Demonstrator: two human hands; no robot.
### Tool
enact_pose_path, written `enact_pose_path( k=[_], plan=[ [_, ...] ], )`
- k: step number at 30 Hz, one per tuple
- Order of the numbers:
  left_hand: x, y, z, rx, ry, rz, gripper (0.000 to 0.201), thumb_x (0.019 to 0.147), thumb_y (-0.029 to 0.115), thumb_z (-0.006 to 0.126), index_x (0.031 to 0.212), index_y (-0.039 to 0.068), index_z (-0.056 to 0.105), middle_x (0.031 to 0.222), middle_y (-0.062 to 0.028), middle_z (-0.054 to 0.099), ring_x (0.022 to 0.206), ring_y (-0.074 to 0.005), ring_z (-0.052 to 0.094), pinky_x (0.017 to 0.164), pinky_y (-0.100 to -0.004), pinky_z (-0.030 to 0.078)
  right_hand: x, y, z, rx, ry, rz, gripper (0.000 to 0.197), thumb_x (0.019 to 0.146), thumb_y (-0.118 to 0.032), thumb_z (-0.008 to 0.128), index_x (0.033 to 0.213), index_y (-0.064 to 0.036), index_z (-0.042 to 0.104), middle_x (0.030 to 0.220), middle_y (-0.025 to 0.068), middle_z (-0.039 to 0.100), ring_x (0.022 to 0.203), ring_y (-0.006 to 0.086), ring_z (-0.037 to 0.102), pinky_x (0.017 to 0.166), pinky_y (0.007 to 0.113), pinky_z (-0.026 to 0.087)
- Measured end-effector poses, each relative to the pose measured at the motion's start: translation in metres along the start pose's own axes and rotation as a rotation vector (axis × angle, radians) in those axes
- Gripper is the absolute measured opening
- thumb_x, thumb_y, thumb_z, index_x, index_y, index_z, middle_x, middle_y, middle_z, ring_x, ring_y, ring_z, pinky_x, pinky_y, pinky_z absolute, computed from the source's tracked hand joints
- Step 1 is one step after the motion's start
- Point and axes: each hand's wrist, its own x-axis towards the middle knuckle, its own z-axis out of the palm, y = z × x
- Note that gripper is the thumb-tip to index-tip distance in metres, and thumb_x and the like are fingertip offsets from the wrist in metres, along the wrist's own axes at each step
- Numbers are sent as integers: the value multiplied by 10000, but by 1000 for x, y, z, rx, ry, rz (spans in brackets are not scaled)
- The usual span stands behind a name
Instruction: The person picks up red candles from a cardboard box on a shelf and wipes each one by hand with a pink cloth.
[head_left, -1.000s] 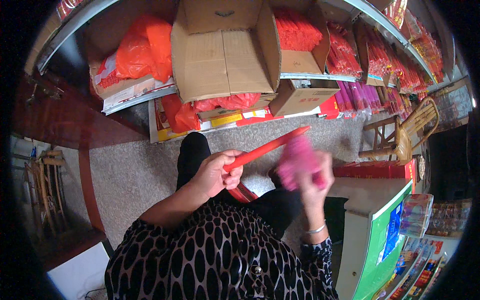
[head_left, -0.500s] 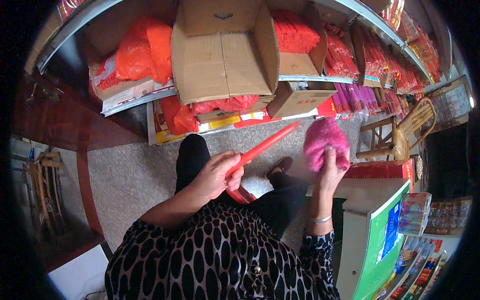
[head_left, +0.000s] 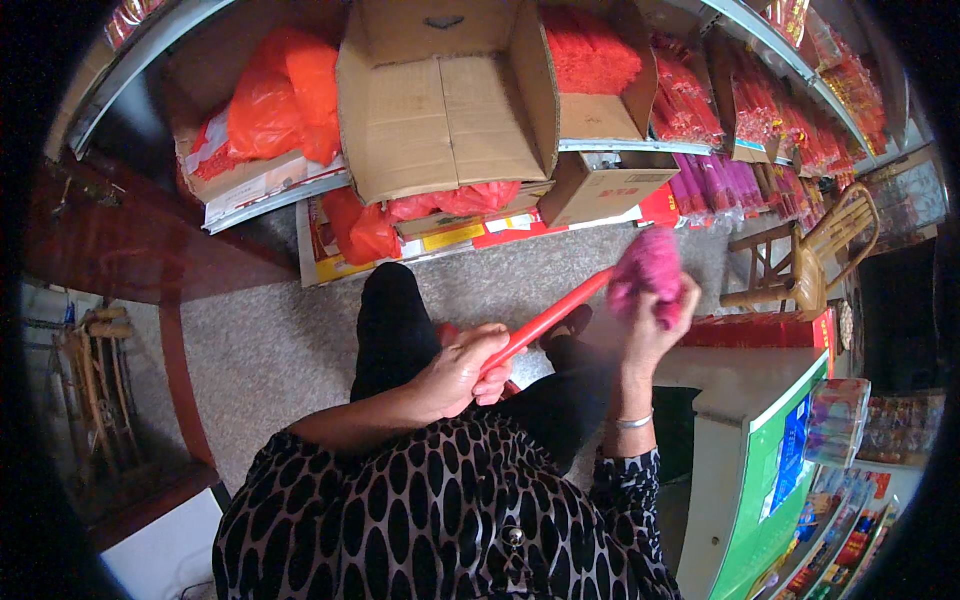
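Note:
My left hand [head_left: 458,376] is closed around the lower part of a long red candle [head_left: 556,316], which slants up to the right over my lap. A fuzzy pink cloth [head_left: 650,262] is bunched in my right hand [head_left: 655,325], gripped between thumb and fingers. The candle's far end meets the cloth's left edge, and its tip is hidden there. Some red, partly covered thing shows behind my left hand, beside my knee; what it is I cannot make out.
Ahead, an open cardboard box [head_left: 450,120] sits on a shelf between red plastic bags [head_left: 285,100] and packs of red sticks [head_left: 590,60]. A bamboo chair [head_left: 825,250] stands at right, near a white and green cabinet [head_left: 760,480]. Wooden-handled tools [head_left: 105,380] lean at far left.
The candle has moved right and slightly down with my left hand, bringing its tip to the cloth. My right hand has turned a little, and the cloth now covers the tip.

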Motion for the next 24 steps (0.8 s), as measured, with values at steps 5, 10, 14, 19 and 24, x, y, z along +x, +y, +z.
enact_pose_path(
  k=[5, 10, 14, 19, 24],
  plan=[
    [11, -1, -6, -78, 30, 44, 255, 949, 327, 373, 971, 101, 489, 542, 21, 351, 390, -77, 293, 375, -241, 274, -24, -23, -10, -30, -111, -180, 217, 751, -70, 575, 940, 6, 500, 920, 95, 488, 875, 210, 489, 804, 337, 406],
    [15, -9, -7, 1, 15, 95, 230, 957, 329, 358, 957, 116, 443, 538, -3, 384, 381, -82, 328, 368, -238, 299, -78, -25, 5, -49, -451, -499, 375, 568, -9, 708, 889, -61, 520, 907, 132, 488, 837, 295, 504, 705, 365, 443],
    [2, -1, -4, 55, -72, -22, 251, 959, 282, 337, 1039, 82, 468, 558, -18, 399, 395, -96, 350, 397, -252, 326, -16, -7, 4, -116, -183, -289, 279, 624, 36, 602, 878, -7, 494, 856, 115, 475, 803, 268, 470, 729, 343, 409],
    [2, 2, -2, 51, -21, 68, 276, 939, 225, 338, 1028, 13, 491, 608, -52, 447, 441, -120, 392, 433, -259, 348, 12, 5, -17, -15, 26, 14, 162, 776, -29, 546, 925, 6, 492, 862, 40, 507, 805, 134, 477, 756, 266, 408],
    [23, -3, -22, -104, 79, 90, 287, 943, 234, 349, 993, 6, 515, 669, -34, 476, 463, -99, 396, 425, -249, 342, -51, -32, -9, -32, -390, -336, 274, 657, -53, 649, 890, -26, 508, 908, 124, 499, 813, 286, 514, 727, 360, 442]
  ],
)
